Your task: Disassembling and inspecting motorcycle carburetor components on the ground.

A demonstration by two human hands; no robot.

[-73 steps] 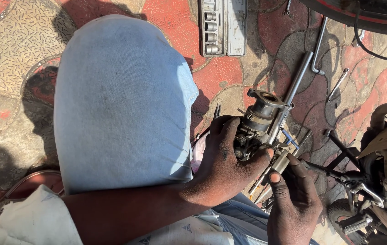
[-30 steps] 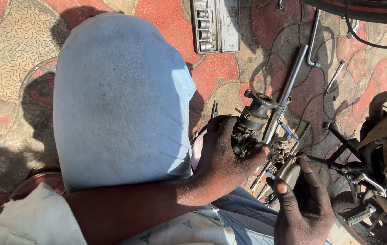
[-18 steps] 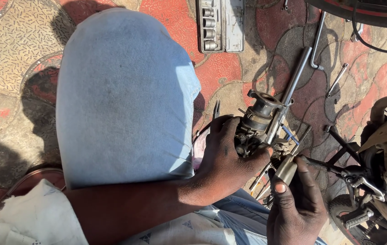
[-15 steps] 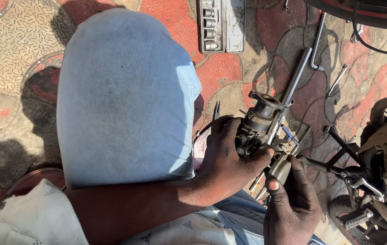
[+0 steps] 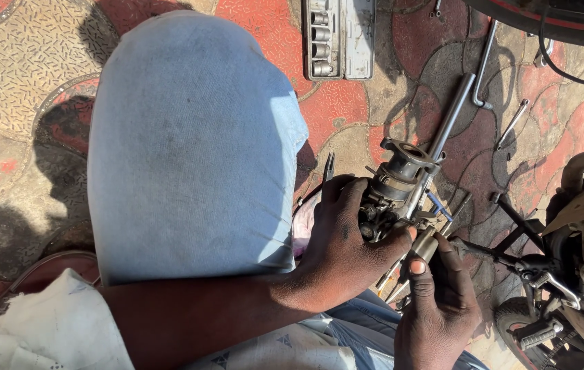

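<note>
- Left grip first: the left hand (image 5: 340,250) is closed around a grimy metal carburettor (image 5: 391,195), fingers wrapped over its lower body, its round open throat tilted up and away from the person.
- Left of that grip, a knee in pale blue denim (image 5: 189,144) fills the view; a white sleeve (image 5: 39,336) sits below it.
- Beyond the grip, on the patterned red and grey paving (image 5: 11,62), lies an open socket case (image 5: 338,38) with a row of sockets.
- Just right of the carburettor, a long steel wrench (image 5: 453,116) lies on the ground, its shaft seeming to pass behind the part.
- Right grip: the right hand (image 5: 439,308) is pinched shut on a small cylindrical tool (image 5: 425,245), its tip against the carburettor's underside; what the tip engages is hidden.
- Right of both hands stand a motorcycle's footrest and frame parts (image 5: 545,274), with loose spanners (image 5: 511,123) farther off.
- Risk, as I judge it: the tool could slip off a greasy fastener and jab the left fingers, or a freed small part could drop onto the busy paving and vanish.
</note>
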